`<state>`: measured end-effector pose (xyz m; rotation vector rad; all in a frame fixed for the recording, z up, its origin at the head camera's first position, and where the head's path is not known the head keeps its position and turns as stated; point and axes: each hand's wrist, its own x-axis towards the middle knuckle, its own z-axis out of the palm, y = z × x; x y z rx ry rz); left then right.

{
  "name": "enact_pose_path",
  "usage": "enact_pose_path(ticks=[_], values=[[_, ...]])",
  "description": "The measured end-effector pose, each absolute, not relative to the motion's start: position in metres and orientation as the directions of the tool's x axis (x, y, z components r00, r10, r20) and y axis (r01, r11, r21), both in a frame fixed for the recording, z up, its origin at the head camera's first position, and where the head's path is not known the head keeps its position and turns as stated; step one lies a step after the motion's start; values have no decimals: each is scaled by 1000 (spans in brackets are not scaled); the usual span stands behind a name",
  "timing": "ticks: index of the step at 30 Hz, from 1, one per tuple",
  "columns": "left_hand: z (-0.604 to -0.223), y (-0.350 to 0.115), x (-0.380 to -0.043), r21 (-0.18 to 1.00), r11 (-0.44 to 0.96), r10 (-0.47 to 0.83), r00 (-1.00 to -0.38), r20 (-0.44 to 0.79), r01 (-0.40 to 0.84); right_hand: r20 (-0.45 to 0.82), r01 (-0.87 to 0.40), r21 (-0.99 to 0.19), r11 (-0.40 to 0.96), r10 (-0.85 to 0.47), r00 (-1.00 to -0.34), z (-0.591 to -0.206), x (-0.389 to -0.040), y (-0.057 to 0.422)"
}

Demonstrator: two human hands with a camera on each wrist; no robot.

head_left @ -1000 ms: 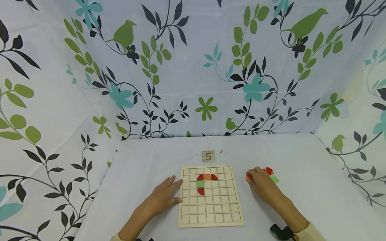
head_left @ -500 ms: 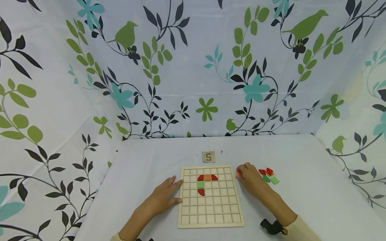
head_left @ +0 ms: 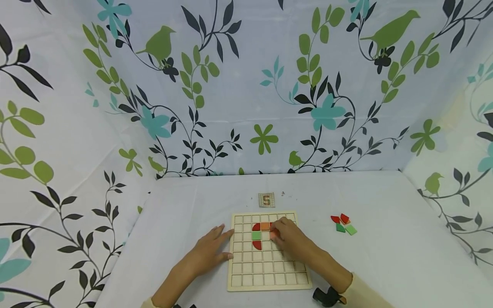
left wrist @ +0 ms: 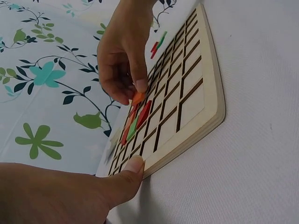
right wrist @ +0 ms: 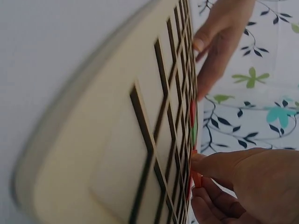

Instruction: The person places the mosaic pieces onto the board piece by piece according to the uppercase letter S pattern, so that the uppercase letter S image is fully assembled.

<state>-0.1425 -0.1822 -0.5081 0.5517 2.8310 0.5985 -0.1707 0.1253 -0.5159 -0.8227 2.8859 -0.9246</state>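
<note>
My right hand (head_left: 294,241) pinches a small orange square tile (left wrist: 138,98) between thumb and fingers, low over the wooden grid board (head_left: 269,280). In the head view it covers part of the right-hand red piece in the grid. To the left of the hand sit an orange square (head_left: 265,226), a light green square (head_left: 256,235), a red rounded piece (head_left: 256,226) and a lower red one (head_left: 256,245). My left hand (head_left: 208,250) rests against the board's left edge, fingers spread and thumb (left wrist: 133,168) on the rim.
Right of the board lies a loose group of red pieces (head_left: 345,218), a dark green piece (head_left: 340,228) and a light green square (head_left: 351,229). A small gridded card (head_left: 266,200) bearing an S-like figure lies behind the board. Patterned cloth (head_left: 231,107) hangs behind the white table.
My right hand has carried the orange tile leftward from the loose pieces to the board, uncovering those pieces. The left hand stays at the board's edge.
</note>
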Motion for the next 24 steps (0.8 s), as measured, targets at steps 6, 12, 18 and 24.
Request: enact_pose_path(ticks=[6,12,18,24], values=[[-503,-181,-140,446,841,395,-911,-120,306,152,-524,-589,616,-552,-820,-521,-168,115],[-503,-182,-140,433,844,401,-909,-113,318,160,-543,-576,611,-567,-808,-524,-166,113],[-505,-182,-141,427,846,400,-909,-115,319,188,-566,-556,609,-571,-799,-523,-162,114],[-504,-181,-140,426,845,403,-909,-110,323,237,-601,-539,590,-578,-781,-524,-159,116]])
